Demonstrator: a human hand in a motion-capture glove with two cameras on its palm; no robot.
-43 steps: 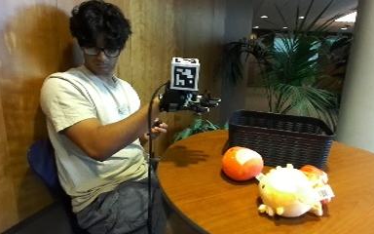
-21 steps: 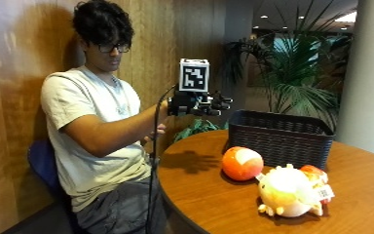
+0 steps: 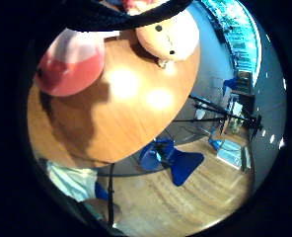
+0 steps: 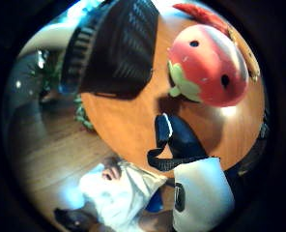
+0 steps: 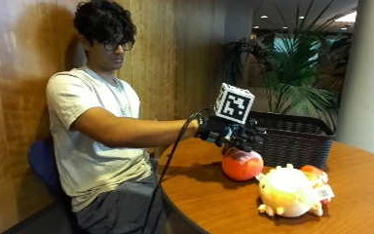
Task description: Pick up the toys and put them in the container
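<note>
In the outside view my gloved right hand (image 5: 233,133) hovers just above a round red strawberry toy (image 5: 242,165) on the wooden table (image 5: 206,195), fingers relaxed and holding nothing. The thumb side palm view shows the strawberry toy (image 4: 208,65) close below, with its green leaf and dark spots. It also appears in the little finger side view as the red toy (image 3: 69,66). A cream plush toy (image 5: 286,193) lies to the right, with a small red toy (image 5: 311,171) behind it. The dark woven basket (image 5: 294,139) stands just behind the strawberry.
The basket (image 4: 116,48) sits near the table's far edge, by a potted palm (image 5: 290,83). The cream plush (image 3: 168,34) lies near the table's front rim. A blue chair (image 3: 173,160) stands on the floor below. A wide column (image 5: 372,73) rises at the right.
My gloved hand has moved from near my chest out over the table and down, ending just above the strawberry toy. The toys and basket have not moved.
</note>
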